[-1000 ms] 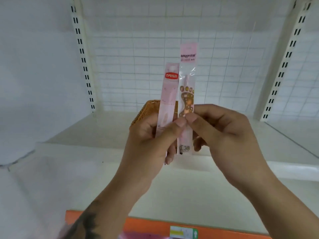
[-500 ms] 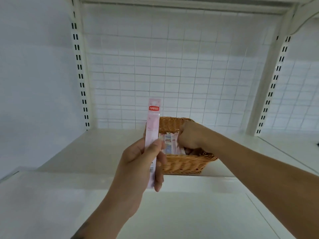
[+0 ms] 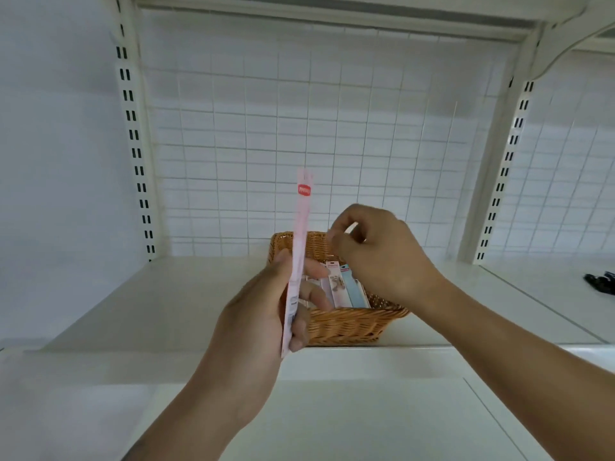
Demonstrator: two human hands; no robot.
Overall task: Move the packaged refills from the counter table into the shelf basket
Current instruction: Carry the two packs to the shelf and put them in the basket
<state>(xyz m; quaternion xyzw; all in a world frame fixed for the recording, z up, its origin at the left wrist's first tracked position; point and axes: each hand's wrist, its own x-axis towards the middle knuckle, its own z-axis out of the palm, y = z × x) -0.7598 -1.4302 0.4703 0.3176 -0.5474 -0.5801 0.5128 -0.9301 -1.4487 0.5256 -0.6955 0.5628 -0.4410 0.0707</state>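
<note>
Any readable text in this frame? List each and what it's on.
None reads clearly.
Red tag with white letters near the top of the pink refill pack in the left hand: too blurred.
Small print low on the same pack: too small.
Header labels on the packs in the basket: blurred.

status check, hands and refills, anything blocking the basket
Left hand grips pink refill pack, upright. Right hand above basket, fingers curled, holding nothing. Packs in basket already placed. Nothing blocking.
</note>
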